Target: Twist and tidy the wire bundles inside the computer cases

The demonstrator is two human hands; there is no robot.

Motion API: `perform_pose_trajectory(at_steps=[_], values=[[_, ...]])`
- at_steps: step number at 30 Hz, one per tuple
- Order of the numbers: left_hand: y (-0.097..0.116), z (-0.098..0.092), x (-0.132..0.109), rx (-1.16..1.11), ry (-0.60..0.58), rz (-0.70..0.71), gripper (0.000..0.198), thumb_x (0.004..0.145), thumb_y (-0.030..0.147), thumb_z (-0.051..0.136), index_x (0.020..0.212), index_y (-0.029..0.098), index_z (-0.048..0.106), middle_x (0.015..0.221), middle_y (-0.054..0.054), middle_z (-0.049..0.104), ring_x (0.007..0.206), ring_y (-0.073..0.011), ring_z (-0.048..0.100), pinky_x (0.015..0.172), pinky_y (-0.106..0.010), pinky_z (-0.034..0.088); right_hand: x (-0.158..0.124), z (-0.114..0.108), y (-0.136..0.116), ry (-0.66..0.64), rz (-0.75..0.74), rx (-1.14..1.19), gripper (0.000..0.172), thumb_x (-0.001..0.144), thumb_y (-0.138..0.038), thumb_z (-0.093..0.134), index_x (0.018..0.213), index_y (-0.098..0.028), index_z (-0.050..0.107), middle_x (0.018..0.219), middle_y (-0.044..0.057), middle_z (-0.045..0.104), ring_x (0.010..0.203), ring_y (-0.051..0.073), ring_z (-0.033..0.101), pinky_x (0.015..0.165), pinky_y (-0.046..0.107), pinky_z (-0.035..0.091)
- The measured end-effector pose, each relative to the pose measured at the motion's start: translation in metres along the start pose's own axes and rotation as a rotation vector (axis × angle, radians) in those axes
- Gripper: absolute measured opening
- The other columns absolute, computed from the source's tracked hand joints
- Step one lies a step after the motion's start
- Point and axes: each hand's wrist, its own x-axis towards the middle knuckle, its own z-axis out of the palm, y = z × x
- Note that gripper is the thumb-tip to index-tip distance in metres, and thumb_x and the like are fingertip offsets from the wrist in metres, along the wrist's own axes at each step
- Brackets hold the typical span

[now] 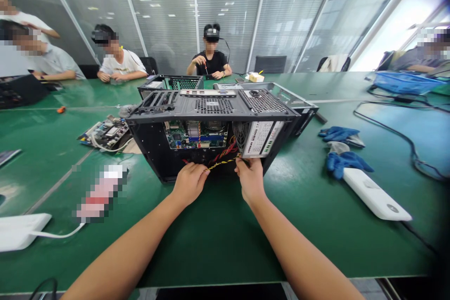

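Note:
A black computer case (pixel 147 143) stands on the green table with its near side uncovered. Inside show a motherboard (pixel 176 138) and, at the right, a power supply (pixel 262 138) with a printed label. A twisted yellow-and-black cable (pixel 221 164) runs between my hands along the case's lower opening. My left hand (pixel 190 183) is closed on the cable's left part, fingertips partly hidden. My right hand (pixel 251 180) pinches the cable's right part just below the power supply. Red and yellow wires (pixel 228 150) bunch behind the cable.
Left of the case lie a loose circuit board (pixel 105 133) and a phone (pixel 101 194) wired to a white power bank (pixel 23 232). Blue gloves (pixel 346 159) and another white power bank (pixel 376 194) lie right. Cables and a blue basket (pixel 408 82) are farther right. Several people sit around.

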Motion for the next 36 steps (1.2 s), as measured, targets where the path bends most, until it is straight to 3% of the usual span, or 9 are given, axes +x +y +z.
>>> perform_pose_trajectory(at_steps=[2, 6, 9, 11, 14, 18, 24, 30, 36], values=[[0.001, 0.002, -0.001, -0.008, 0.006, -0.006, 0.022, 0.096, 0.026, 0.042, 0.085, 0.017, 0.058, 0.075, -0.005, 0.062, 0.073, -0.0181, 0.057, 0.069, -0.031, 0.045, -0.013, 0.007, 0.004, -0.001, 0.102, 0.109, 0.043, 0.069, -0.028, 0.069, 0.103, -0.023, 0.042, 0.091, -0.001, 0.060, 0.053, 0.006, 0.049, 0.046, 0.021, 0.036], [0.003, 0.002, -0.002, -0.063, -0.028, -0.015, 0.012, 0.095, 0.025, 0.044, 0.094, 0.018, 0.054, 0.078, -0.004, 0.061, 0.073, -0.0172, 0.058, 0.070, -0.030, 0.047, -0.040, 0.021, 0.008, -0.095, 0.333, 0.256, 0.051, 0.070, -0.035, 0.073, 0.104, -0.025, 0.036, 0.069, -0.008, 0.052, 0.046, 0.007, 0.045, 0.040, 0.019, 0.031], [0.004, 0.002, -0.004, -0.100, -0.037, -0.032, 0.009, 0.094, 0.025, 0.045, 0.096, 0.018, 0.050, 0.081, -0.004, 0.061, 0.076, -0.0178, 0.059, 0.069, -0.030, 0.048, -0.054, 0.027, 0.004, -0.043, 0.367, 0.345, 0.055, 0.067, -0.036, 0.077, 0.099, -0.027, 0.033, 0.064, -0.011, 0.048, 0.044, 0.006, 0.041, 0.041, 0.018, 0.032], [0.004, 0.002, -0.004, -0.123, -0.033, -0.041, 0.008, 0.093, 0.024, 0.044, 0.095, 0.018, 0.048, 0.082, -0.005, 0.061, 0.076, -0.0180, 0.059, 0.068, -0.031, 0.048, -0.058, 0.030, 0.000, -0.037, 0.432, 0.383, 0.055, 0.065, -0.036, 0.079, 0.094, -0.026, 0.034, 0.064, -0.011, 0.049, 0.044, 0.006, 0.041, 0.042, 0.018, 0.032], [0.004, 0.001, -0.005, -0.183, -0.058, -0.013, 0.006, 0.091, 0.021, 0.045, 0.095, 0.018, 0.046, 0.083, -0.005, 0.060, 0.075, -0.0181, 0.059, 0.067, -0.031, 0.048, -0.059, 0.031, 0.000, -0.138, 0.538, 0.353, 0.044, 0.066, -0.043, 0.077, 0.083, -0.021, 0.042, 0.063, -0.008, 0.049, 0.044, 0.004, 0.040, 0.042, 0.019, 0.029], [0.001, 0.001, -0.005, -0.239, -0.114, 0.035, 0.010, 0.088, 0.016, 0.045, 0.098, 0.018, 0.046, 0.086, -0.006, 0.060, 0.078, -0.0184, 0.059, 0.070, -0.033, 0.050, -0.050, 0.033, 0.009, -0.215, 0.526, 0.269, 0.040, 0.069, -0.045, 0.074, 0.068, -0.017, 0.046, 0.058, -0.007, 0.044, 0.042, 0.002, 0.033, 0.041, 0.020, 0.024], [-0.006, 0.000, -0.007, -0.192, -0.028, 0.068, 0.012, 0.092, 0.020, 0.049, 0.103, 0.017, 0.053, 0.096, -0.009, 0.061, 0.090, -0.0189, 0.060, 0.080, -0.034, 0.052, -0.039, 0.034, 0.016, -0.148, 0.456, 0.235, 0.041, 0.067, -0.045, 0.075, 0.061, -0.018, 0.046, 0.054, -0.006, 0.041, 0.043, 0.005, 0.032, 0.040, 0.021, 0.023], [-0.009, -0.001, -0.006, -0.168, 0.083, 0.117, 0.011, 0.092, 0.023, 0.053, 0.099, 0.017, 0.059, 0.092, -0.008, 0.064, 0.088, -0.0178, 0.062, 0.079, -0.033, 0.055, -0.039, 0.032, 0.016, -0.258, 0.482, 0.235, 0.042, 0.066, -0.051, 0.075, 0.063, -0.015, 0.053, 0.052, -0.006, 0.041, 0.041, 0.004, 0.031, 0.041, 0.022, 0.019], [-0.007, -0.002, -0.006, -0.210, 0.023, 0.062, 0.014, 0.094, 0.026, 0.051, 0.101, 0.018, 0.060, 0.090, -0.006, 0.069, 0.082, -0.0171, 0.067, 0.077, -0.031, 0.056, -0.033, 0.022, 0.021, -0.361, 0.442, 0.185, 0.045, 0.066, -0.052, 0.075, 0.058, -0.015, 0.052, 0.056, -0.003, 0.048, 0.044, 0.004, 0.035, 0.044, 0.024, 0.023]])
